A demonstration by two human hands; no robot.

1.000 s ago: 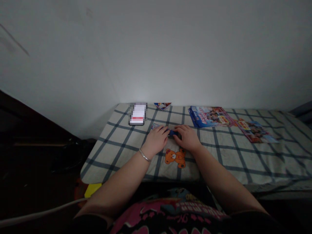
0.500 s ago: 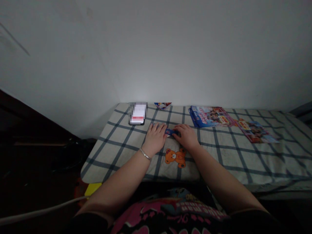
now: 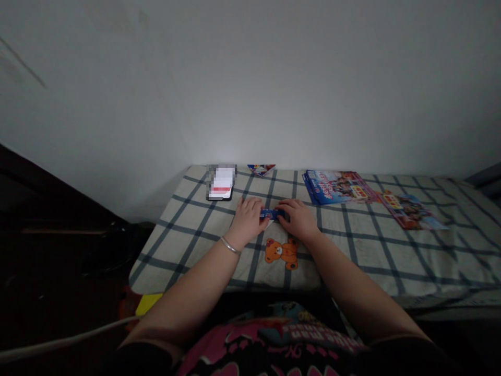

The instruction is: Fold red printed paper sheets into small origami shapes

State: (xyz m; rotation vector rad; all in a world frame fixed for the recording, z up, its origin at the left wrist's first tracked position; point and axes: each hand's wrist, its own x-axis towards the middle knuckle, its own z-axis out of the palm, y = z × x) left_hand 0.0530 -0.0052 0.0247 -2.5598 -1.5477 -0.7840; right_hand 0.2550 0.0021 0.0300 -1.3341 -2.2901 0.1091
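Blue printed strip (image 3: pixel 271 213) shifted slightly left, now pinched end to end between my left grip (image 3: pixel 247 220) and right grip (image 3: pixel 298 219), over the checked sheet (image 3: pixel 188 237). Still in hand; leaflets (image 3: pixel 340 187) lie well apart.

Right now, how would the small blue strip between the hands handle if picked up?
The blue strip looks like thin printed paper, so probably light and floppy. Lying flat on the checked sheet, it likely won't roll.
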